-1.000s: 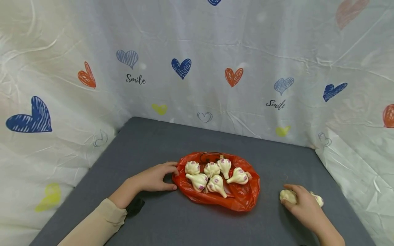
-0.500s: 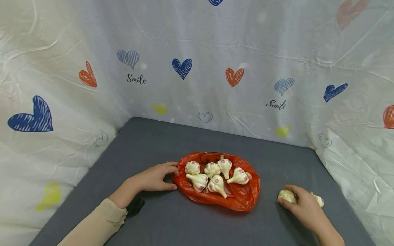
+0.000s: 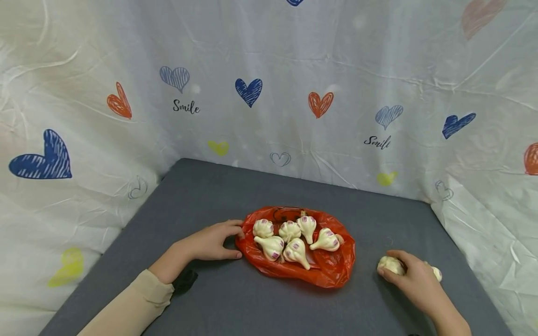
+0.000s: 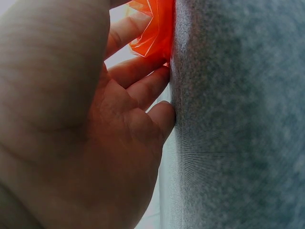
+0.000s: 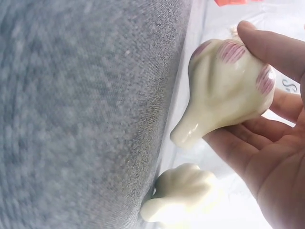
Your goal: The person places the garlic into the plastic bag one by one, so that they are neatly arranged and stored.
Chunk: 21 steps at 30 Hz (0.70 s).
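An orange plastic bag (image 3: 328, 270) lies flat on the grey table (image 3: 218, 196) with several white garlic bulbs (image 3: 296, 239) on it. My left hand (image 3: 212, 242) rests at the bag's left edge, its fingers and thumb pinching the orange plastic (image 4: 155, 28). To the right, my right hand (image 3: 414, 276) grips one garlic bulb (image 3: 390, 265), a white bulb with purple streaks (image 5: 228, 86) in the right wrist view. A second loose bulb (image 3: 436, 273) lies on the table just behind that hand and shows below the held one (image 5: 183, 193).
A white cloth printed with hearts and the word "Smile" (image 3: 294, 93) walls the table at the back and both sides. Bare grey tabletop lies in front of the bag and towards the far left corner.
My right hand with its garlic bulb has shifted slightly left, towards the bag. The left hand and the bag have stayed put.
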Each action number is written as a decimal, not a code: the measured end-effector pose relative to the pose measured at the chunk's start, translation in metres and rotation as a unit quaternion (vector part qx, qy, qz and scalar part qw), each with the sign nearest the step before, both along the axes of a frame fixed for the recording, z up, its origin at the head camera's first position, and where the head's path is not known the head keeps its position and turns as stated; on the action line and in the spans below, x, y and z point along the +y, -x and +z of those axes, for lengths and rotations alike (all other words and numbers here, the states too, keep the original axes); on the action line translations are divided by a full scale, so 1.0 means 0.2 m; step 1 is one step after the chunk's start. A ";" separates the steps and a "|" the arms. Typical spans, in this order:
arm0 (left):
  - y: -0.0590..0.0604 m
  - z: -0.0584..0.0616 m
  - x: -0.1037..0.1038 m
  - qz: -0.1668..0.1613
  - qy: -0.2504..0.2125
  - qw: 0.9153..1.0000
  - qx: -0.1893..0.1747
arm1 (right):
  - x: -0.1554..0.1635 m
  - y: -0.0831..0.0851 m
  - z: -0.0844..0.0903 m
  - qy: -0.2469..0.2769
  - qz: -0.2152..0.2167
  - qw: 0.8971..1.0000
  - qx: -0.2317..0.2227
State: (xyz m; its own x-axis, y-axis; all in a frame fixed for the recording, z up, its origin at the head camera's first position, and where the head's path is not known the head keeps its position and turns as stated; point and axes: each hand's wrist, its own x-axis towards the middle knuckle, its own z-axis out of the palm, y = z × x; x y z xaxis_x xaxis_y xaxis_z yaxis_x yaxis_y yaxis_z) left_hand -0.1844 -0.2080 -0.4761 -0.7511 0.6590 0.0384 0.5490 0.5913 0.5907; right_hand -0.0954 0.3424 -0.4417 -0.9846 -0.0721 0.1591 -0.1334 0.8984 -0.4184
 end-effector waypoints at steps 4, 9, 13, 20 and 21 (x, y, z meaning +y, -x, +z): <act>0.00 0.01 0.00 -0.001 0.001 1.000 -0.001 | -0.01 0.00 0.01 -0.006 0.000 1.000 0.006; 0.00 0.01 0.00 -0.002 0.002 1.000 -0.002 | -0.03 0.00 0.03 -0.008 -0.011 1.000 -0.004; 0.00 0.02 0.00 -0.001 0.002 1.000 -0.001 | -0.03 0.00 0.04 -0.006 -0.015 1.000 -0.009; -0.01 0.02 0.00 0.001 0.001 1.000 -0.007 | -0.05 0.01 0.07 -0.008 -0.019 1.000 0.006; -0.01 0.02 0.00 0.001 0.000 1.000 -0.007 | -0.05 0.01 0.08 -0.008 -0.019 1.000 0.010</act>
